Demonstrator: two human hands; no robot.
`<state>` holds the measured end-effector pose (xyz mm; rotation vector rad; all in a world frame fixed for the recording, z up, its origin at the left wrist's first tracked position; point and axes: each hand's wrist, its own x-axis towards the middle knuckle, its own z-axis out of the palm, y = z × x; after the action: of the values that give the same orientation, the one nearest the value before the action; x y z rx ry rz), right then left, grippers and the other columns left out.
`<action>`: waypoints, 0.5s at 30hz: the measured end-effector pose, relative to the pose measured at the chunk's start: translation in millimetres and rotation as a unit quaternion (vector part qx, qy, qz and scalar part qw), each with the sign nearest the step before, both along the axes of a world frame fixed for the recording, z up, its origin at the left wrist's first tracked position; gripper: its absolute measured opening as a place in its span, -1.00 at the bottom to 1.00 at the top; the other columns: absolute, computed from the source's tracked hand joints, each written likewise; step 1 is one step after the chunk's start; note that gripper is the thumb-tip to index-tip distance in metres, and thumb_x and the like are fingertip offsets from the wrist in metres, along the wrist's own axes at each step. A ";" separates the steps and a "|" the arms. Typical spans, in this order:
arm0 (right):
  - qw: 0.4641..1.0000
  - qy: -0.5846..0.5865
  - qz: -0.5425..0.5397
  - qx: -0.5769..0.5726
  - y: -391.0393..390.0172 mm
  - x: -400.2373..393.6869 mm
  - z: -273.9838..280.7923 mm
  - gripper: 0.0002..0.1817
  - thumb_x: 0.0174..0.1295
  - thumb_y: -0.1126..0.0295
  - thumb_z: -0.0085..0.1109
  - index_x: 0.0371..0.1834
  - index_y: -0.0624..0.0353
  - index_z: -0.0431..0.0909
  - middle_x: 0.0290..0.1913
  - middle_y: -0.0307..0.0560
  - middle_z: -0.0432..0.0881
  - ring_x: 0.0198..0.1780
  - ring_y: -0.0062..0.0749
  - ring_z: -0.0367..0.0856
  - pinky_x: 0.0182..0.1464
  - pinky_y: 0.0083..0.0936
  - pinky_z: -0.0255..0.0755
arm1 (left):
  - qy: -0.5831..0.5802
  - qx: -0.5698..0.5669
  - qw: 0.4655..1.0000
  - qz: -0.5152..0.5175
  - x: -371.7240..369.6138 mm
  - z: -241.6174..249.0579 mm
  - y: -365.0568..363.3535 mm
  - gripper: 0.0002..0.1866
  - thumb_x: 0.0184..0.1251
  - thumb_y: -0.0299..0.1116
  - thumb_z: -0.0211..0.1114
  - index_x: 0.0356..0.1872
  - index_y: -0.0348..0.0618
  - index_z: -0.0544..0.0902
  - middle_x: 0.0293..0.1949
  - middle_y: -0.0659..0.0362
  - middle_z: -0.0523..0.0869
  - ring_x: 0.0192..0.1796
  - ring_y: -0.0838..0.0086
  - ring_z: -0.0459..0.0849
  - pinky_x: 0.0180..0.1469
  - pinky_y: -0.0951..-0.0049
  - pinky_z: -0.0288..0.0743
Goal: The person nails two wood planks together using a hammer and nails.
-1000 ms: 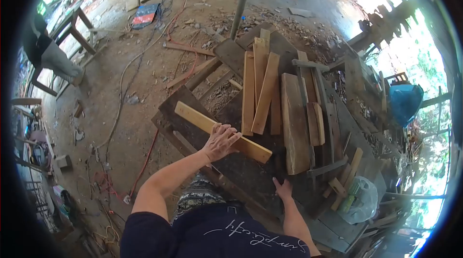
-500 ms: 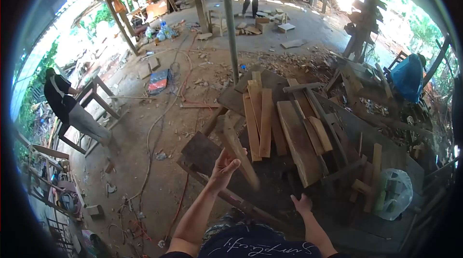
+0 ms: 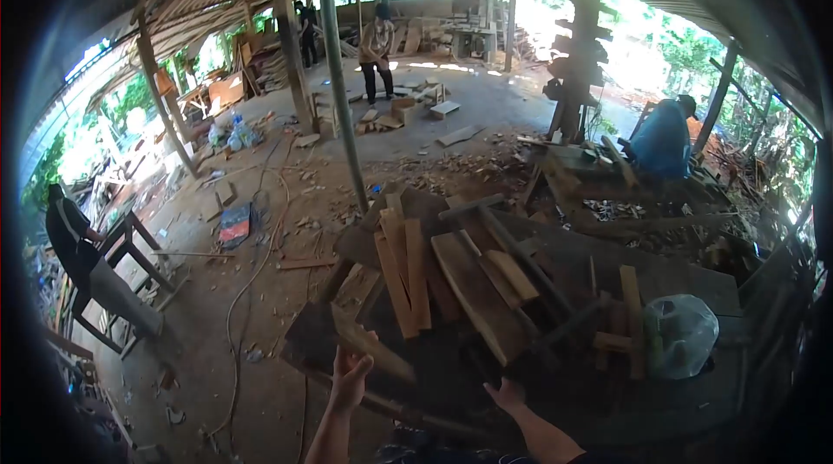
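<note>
My left hand point(image 3: 350, 375) is low in the middle of the view, closed on a short wooden board point(image 3: 378, 349), its thumb pointing up. The board slants down to the right above the dark worktable point(image 3: 314, 338); part of my grip is hidden. To the right, my right hand point(image 3: 508, 396) hovers over the table with thumb and fingers apart, holding nothing. Just beyond it lies a wide, rough-edged plank point(image 3: 473, 295). Several narrow wooden strips point(image 3: 417, 277) lie left of that plank.
A clear plastic bag point(image 3: 682, 338) sits at the right beside upright wood pieces point(image 3: 632, 316). A metal post point(image 3: 340, 82) rises behind the table. People work at left point(image 3: 82, 247), back point(image 3: 377, 52) and right point(image 3: 664, 139). A cable point(image 3: 234, 316) runs across the floor.
The view has tilted up and turned right, so the surroundings sit lower and further left. The board in my left hand has swung to a flatter slant. My right hand remains apart from the wood.
</note>
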<state>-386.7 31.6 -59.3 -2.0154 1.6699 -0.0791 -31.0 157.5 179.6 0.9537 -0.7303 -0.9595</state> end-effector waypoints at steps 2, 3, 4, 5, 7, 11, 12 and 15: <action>1.000 0.002 0.002 0.018 -1.0 1.0 11.7 -0.09 0.21 -0.34 0.12 0.22 0.40 0.51 0.14 0.36 0.62 0.19 0.16 0.62 0.23 -0.07 0.48 | -0.011 0.013 1.000 0.011 -3.7 -12.7 7.1 -0.29 0.41 -0.35 0.39 0.50 -0.02 0.24 0.38 0.06 0.45 0.39 0.33 0.46 0.33 0.28 0.42; 0.999 0.007 0.006 0.041 -1.2 1.9 17.1 -0.09 0.22 -0.34 0.11 0.22 0.41 0.51 0.13 0.36 0.63 0.18 0.17 0.62 0.23 -0.06 0.48 | -0.013 0.023 1.000 0.008 -5.9 -22.2 9.0 -0.31 0.40 -0.39 0.38 0.48 -0.01 0.26 0.39 0.07 0.44 0.36 0.37 0.47 0.29 0.30 0.44; 0.999 0.006 0.007 0.040 -1.4 1.7 15.0 -0.09 0.22 -0.34 0.11 0.22 0.41 0.51 0.13 0.36 0.63 0.18 0.17 0.62 0.23 -0.06 0.48 | -0.014 0.036 0.999 0.005 -9.3 -27.1 11.7 -0.33 0.39 -0.44 0.38 0.46 -0.01 0.28 0.39 0.07 0.44 0.32 0.40 0.49 0.25 0.32 0.47; 0.999 0.008 0.012 0.032 -1.7 1.1 13.1 -0.10 0.22 -0.33 0.11 0.22 0.40 0.52 0.12 0.36 0.63 0.17 0.17 0.62 0.23 -0.06 0.49 | 0.013 0.014 1.000 0.023 -14.8 -32.6 12.9 -0.32 0.38 -0.46 0.37 0.44 -0.03 0.24 0.34 0.08 0.47 0.27 0.45 0.50 0.20 0.35 0.48; 0.999 0.012 0.017 0.028 2.9 -0.5 12.0 -0.11 0.22 -0.32 0.11 0.21 0.40 0.52 0.11 0.36 0.64 0.16 0.17 0.63 0.22 -0.06 0.49 | -0.033 0.033 0.998 0.048 -21.7 -19.1 14.9 -0.31 0.39 -0.45 0.36 0.45 -0.01 0.21 0.29 0.09 0.49 0.25 0.44 0.51 0.20 0.34 0.48; 1.000 -0.005 0.020 -0.008 4.0 -2.2 7.0 -0.14 0.21 -0.32 0.13 0.17 0.38 0.54 0.08 0.36 0.65 0.14 0.18 0.64 0.20 -0.06 0.51 | -0.181 0.046 0.969 0.161 -18.5 -11.5 18.2 -0.30 0.46 -0.29 0.31 0.49 -0.01 0.12 0.16 0.11 0.52 0.19 0.40 0.54 0.20 0.26 0.49; 1.000 -0.012 0.015 -0.015 3.7 -1.7 6.0 -0.15 0.21 -0.31 0.13 0.15 0.37 0.55 0.08 0.37 0.65 0.13 0.18 0.64 0.19 -0.05 0.51 | -0.180 0.049 0.969 0.164 -16.4 -9.7 16.6 -0.30 0.46 -0.29 0.31 0.49 -0.01 0.12 0.16 0.11 0.52 0.19 0.40 0.54 0.20 0.26 0.49; 0.998 0.018 0.020 0.053 2.4 2.9 30.1 -0.16 0.25 -0.30 0.08 0.21 0.34 0.52 0.09 0.34 0.65 0.17 0.17 0.62 0.23 -0.08 0.49 | -0.208 -0.086 0.933 0.279 -11.6 16.4 9.5 -0.31 0.53 -0.11 0.23 0.50 -0.07 0.10 0.13 0.10 0.52 0.20 0.36 0.54 0.22 0.23 0.48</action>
<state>-383.8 34.0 -29.1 -1.9806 1.6184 0.0599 -42.6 166.9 196.0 1.1384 -0.8152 -0.1874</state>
